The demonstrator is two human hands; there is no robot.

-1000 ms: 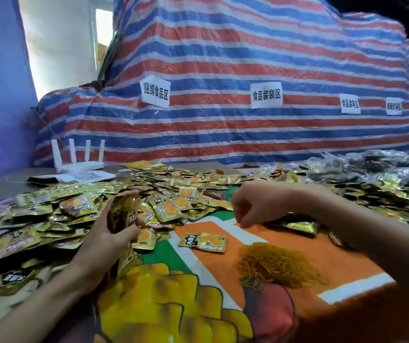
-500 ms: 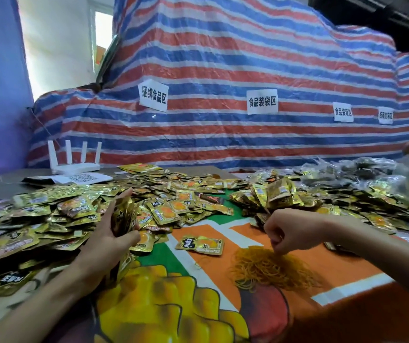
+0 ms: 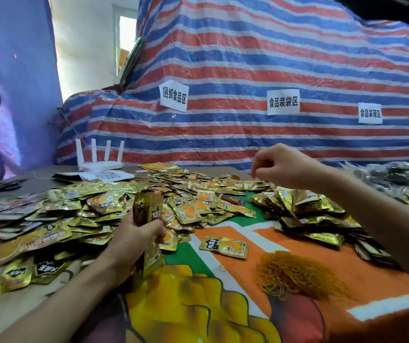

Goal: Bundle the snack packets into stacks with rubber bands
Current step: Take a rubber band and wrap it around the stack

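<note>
My left hand (image 3: 134, 241) grips an upright stack of gold snack packets (image 3: 147, 211) low over the cloth, left of centre. My right hand (image 3: 280, 167) is raised above the far packets with its fingertips pinched together, seemingly on a rubber band too thin to make out. A heap of orange rubber bands (image 3: 297, 276) lies on the cloth below my right forearm. One single packet (image 3: 224, 247) lies flat between the hands. Loose gold packets (image 3: 74, 219) cover the left and middle of the table. Another pile of packets (image 3: 304, 209) sits to the right.
A white router (image 3: 99, 164) and a paper with a printed code (image 3: 104, 175) sit at the back left, with black scissors (image 3: 3, 185) further left. A striped tarp (image 3: 248, 70) with paper labels rises behind. Dark bagged packets (image 3: 396, 177) lie at the far right.
My right hand dipped to the rubber band heap, then rose up and away from it. My left hand kept gripping the stack in about the same place.
</note>
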